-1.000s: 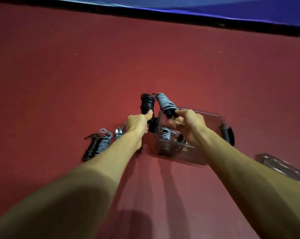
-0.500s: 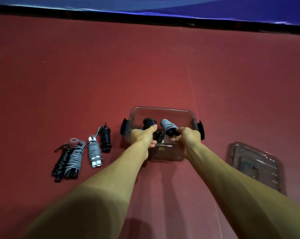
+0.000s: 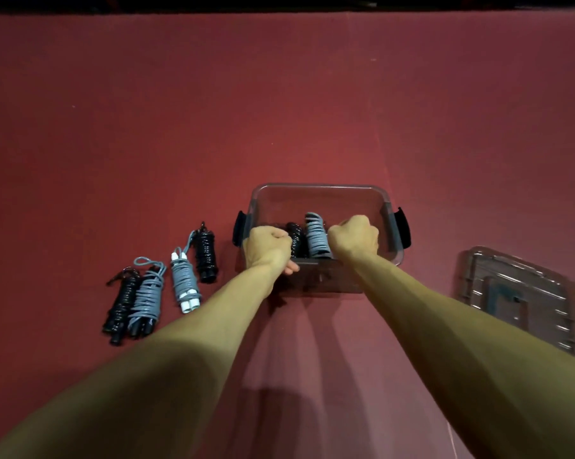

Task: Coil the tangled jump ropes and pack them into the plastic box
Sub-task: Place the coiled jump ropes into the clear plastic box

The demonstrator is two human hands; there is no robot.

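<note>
A clear plastic box (image 3: 319,190) with dark side clips stands on the red floor. Both my hands reach over its near rim. My left hand (image 3: 267,246) is closed around a coiled black jump rope (image 3: 295,238) inside the box. My right hand (image 3: 354,240) is closed around a coiled grey jump rope (image 3: 316,235) beside it. Left of the box lie several coiled ropes: a black one (image 3: 206,253), a grey one with white handles (image 3: 184,283), another grey one (image 3: 147,298) and another black one (image 3: 122,301).
The box's clear lid (image 3: 524,299) lies flat on the floor to the right. A dark strip (image 3: 279,3) runs along the far edge of the red floor.
Both hands have lowered the black and grey coils from above the box's rim down into the box. The view has tilted further down.
</note>
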